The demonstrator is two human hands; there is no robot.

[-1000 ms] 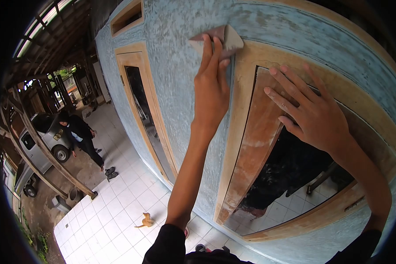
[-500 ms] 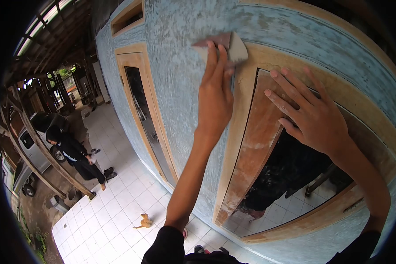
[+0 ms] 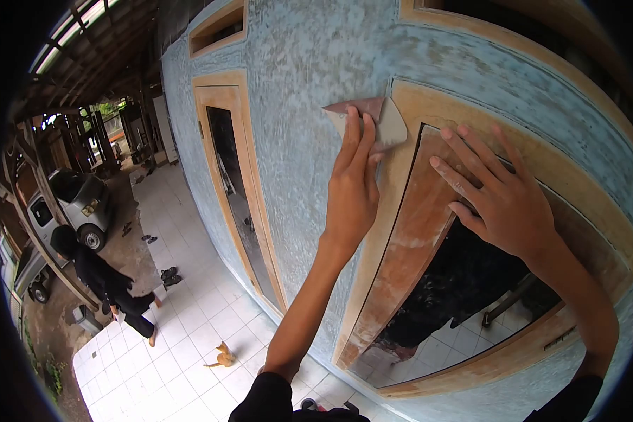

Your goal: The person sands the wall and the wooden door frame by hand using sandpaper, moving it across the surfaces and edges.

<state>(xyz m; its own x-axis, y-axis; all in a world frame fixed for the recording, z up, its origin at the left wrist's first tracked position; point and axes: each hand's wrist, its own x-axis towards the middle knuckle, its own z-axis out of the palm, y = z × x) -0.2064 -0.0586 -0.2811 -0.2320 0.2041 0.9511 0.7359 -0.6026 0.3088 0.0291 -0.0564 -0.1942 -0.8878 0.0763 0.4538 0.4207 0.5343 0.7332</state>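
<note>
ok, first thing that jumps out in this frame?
The left hand pressing a folded sheet of sandpaper flat against the wall at the corner of the wooden window frame, near top centre. Just right of it, the right hand lies spread on the frame. Far lower left, a small orange cat sits on the white tiled floor.

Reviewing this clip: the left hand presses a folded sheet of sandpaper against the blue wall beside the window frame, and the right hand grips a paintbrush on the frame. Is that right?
Not quite. The head view shows the right hand holds no paintbrush: it rests empty, fingers spread flat on the window frame. The rest stands: the left hand presses the folded sandpaper against the blue wall beside that frame.
</note>
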